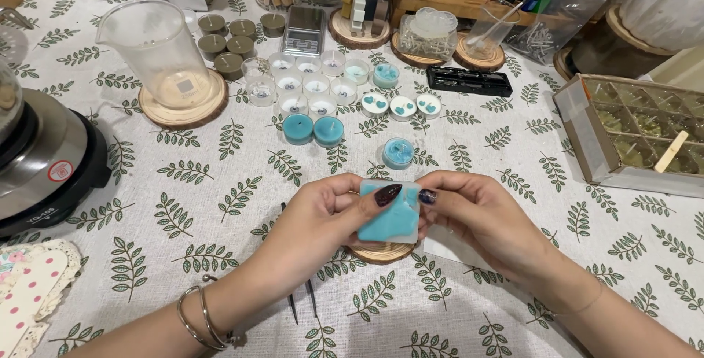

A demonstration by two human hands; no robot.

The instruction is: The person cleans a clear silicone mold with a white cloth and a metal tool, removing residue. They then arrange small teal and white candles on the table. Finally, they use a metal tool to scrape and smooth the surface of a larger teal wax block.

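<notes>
Both hands hold a small square clear mould filled with turquoise wax, just above a round wooden coaster. My left hand grips its left side, thumb pressed across the top. My right hand grips its right edge with thumb and fingers. A blue tealight candle sits just beyond the hands. Black tweezers lie on the cloth under my left wrist.
Several clear and blue tealight cups stand mid-table, dark candles behind them. A glass beaker on a wooden coaster and a hot plate are at left. A compartment box sits right, a small scale at the back.
</notes>
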